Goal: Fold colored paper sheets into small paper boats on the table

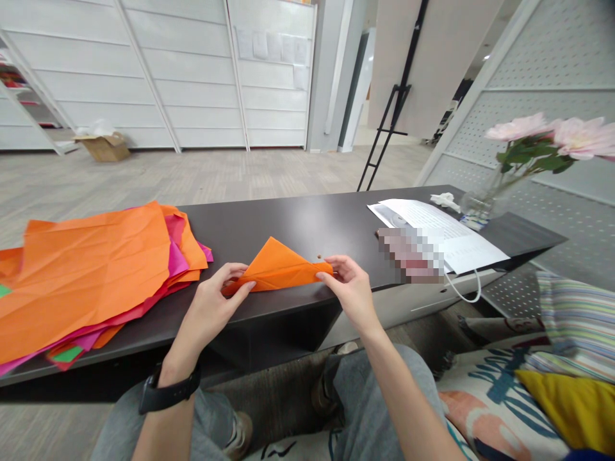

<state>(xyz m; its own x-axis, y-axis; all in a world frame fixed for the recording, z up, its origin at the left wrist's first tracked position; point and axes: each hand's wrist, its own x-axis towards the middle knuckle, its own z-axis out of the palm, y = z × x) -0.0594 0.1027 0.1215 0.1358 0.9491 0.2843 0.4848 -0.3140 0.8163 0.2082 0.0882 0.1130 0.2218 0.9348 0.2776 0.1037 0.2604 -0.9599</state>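
Office-like room: pegboard, printed sheets

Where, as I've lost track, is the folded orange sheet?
Head view, centre: the folded orange sheet is held by the left hand and right hand, right of the sheet pile.

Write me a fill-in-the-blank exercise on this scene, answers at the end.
1. The folded orange sheet, held by the left hand and the right hand, is to the ____ of the loose pile of orange and magenta sheets.
2. The black wristband is worn on the ____ arm.
3. The large flowers in the clear vase are pale ____.
4. The brown cardboard box sits on the ____.

Missing words: right; left; pink; floor.
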